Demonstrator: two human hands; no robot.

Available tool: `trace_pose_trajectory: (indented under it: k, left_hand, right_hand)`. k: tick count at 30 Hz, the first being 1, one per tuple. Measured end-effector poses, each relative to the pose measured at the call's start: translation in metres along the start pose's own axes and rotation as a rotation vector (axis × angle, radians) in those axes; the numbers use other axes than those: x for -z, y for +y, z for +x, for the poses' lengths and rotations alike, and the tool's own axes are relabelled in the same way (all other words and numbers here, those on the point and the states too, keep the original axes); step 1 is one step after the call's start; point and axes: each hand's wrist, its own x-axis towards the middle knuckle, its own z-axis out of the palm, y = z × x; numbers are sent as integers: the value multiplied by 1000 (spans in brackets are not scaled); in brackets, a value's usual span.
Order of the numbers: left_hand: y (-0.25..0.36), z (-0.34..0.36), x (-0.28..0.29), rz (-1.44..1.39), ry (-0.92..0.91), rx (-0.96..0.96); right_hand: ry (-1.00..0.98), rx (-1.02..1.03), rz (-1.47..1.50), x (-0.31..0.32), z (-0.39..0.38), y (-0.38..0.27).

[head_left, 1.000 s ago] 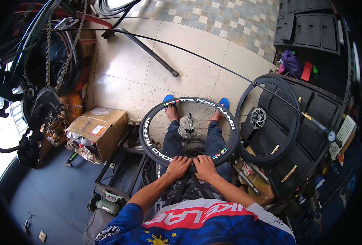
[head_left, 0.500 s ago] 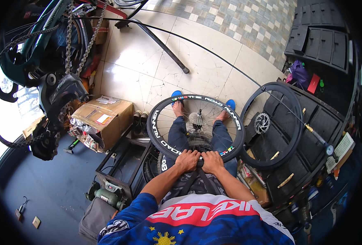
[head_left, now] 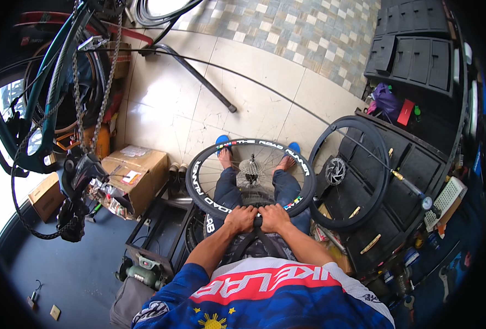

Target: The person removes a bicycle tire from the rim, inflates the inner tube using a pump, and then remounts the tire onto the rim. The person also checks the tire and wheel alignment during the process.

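A black bicycle wheel [head_left: 304, 192] with lettering on its rim lies over my legs, silver cassette [head_left: 251, 167] at its middle. My left hand [head_left: 242, 219] and my right hand [head_left: 273, 218] are side by side at its near edge, fingers curled over the tyre and rim. Both thumbs sit close together; what lies under the fingers is hidden. Just right of the wheel a second black wheel [head_left: 377, 194] with a brake rotor [head_left: 335, 171] leans on a black case [head_left: 366, 231], a gauge [head_left: 425, 202] on a long hose beside it.
A hanging bicycle frame [head_left: 48, 129] with chain and derailleur crowds the left, above cardboard boxes [head_left: 130, 192] and a black metal frame [head_left: 147, 247]. A dark tube [head_left: 207, 82] stands out over the tiled floor [head_left: 270, 98]. Black drawers [head_left: 418, 63] are at upper right, loose tools [head_left: 443, 279] at lower right.
My hands stay at the wheel's near edge, fingers now curled more tightly over the tyre. The view has shifted slightly, so the surroundings sit at different places in the picture.
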Motion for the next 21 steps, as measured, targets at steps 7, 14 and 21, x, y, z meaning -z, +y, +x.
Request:
trace_pose_trajectory:
  k: [7,14,21]
  left_hand:
    - [7,-5,-2,5,20,-3]
    - [4,-12,8,62,-30,-9]
    - [-9,-34,68,312,399,15]
  right_hand:
    - [-85,15,-39,-1,-6,3]
    - [241,78,59,2,-21,-3]
    - [516,-66,-12,21,-80,90]
